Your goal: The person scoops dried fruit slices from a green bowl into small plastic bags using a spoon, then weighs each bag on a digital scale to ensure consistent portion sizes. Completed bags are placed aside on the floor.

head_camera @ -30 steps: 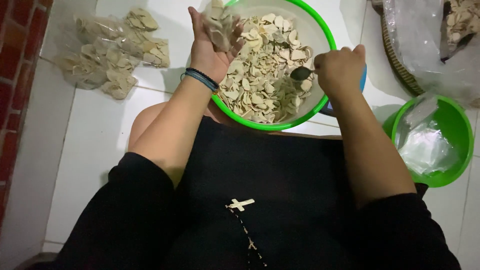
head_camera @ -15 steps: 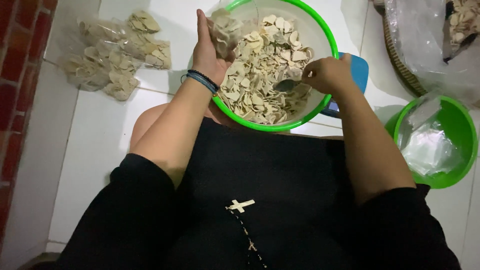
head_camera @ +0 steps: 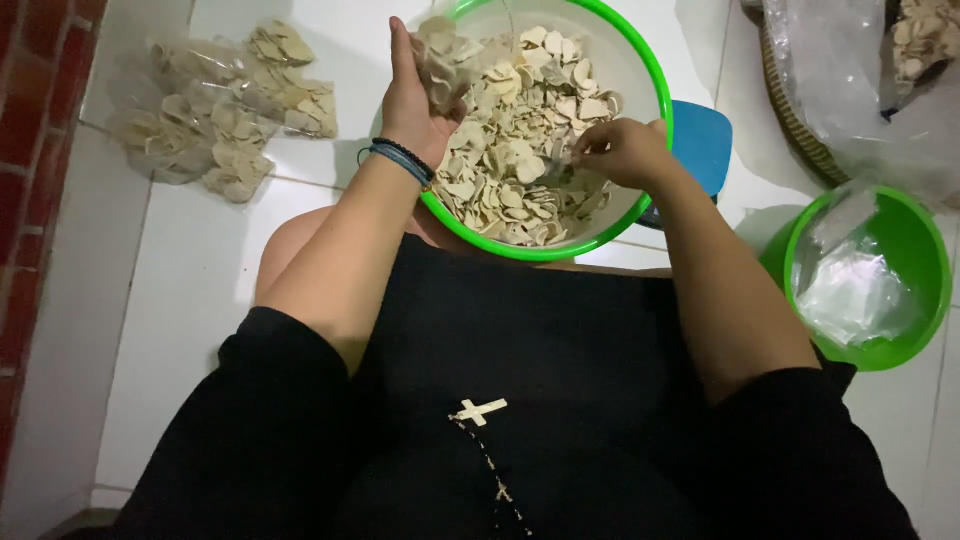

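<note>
Person seen from above, clothed in a black short-sleeved garment (head_camera: pixel 520 400) whose sleeves end above the elbows, leaving both forearms bare. A pale cross pendant (head_camera: pixel 478 410) lies at the centre of the chest; below it trails a string of small dark beads (head_camera: pixel 500 480). Up and left of the pendant, the left wrist carries stacked thin bands (head_camera: pixel 400 160), dark and blue.

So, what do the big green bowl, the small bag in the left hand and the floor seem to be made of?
The big green bowl looks like moulded plastic: bright even colour, smooth glossy rim. The small bag in the left hand seems thin clear plastic film, since the pale chips show through it. The floor looks like glazed white tile, with straight joint lines and a soft shine.
</note>
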